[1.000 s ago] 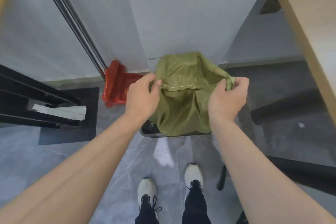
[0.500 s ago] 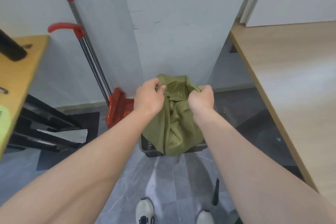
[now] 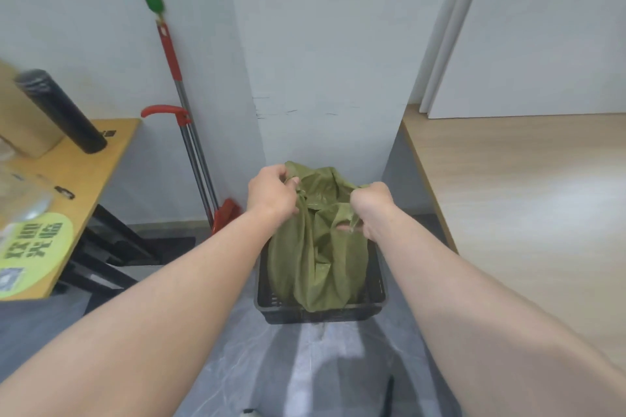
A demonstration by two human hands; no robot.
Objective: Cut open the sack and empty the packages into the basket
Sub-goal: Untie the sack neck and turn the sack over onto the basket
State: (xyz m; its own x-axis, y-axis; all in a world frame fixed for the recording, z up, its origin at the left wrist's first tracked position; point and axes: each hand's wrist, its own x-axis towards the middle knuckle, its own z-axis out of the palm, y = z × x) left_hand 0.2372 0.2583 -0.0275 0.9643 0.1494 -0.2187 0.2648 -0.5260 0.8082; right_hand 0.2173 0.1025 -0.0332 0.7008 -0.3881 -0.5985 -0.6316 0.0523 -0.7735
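Note:
An olive-green woven sack (image 3: pixel 316 254) hangs upright with its lower end inside a black plastic basket (image 3: pixel 318 313) on the grey floor. My left hand (image 3: pixel 271 195) is clenched on the sack's upper left edge. My right hand (image 3: pixel 371 208) grips the bunched upper right edge. The cloth is gathered between the two hands. No packages show; the sack hides the inside of the basket.
A white pillar (image 3: pixel 321 54) stands right behind the basket. A red-handled mop (image 3: pixel 189 145) leans to its left. A wooden table (image 3: pixel 528 206) flanks the right. A yellow table (image 3: pixel 67 186) with a black flask (image 3: pixel 59 110) is on the left.
My hands came closer together and bunched the top of the sack. The view tilted upward, so my shoes dropped out of sight and both tables came into view.

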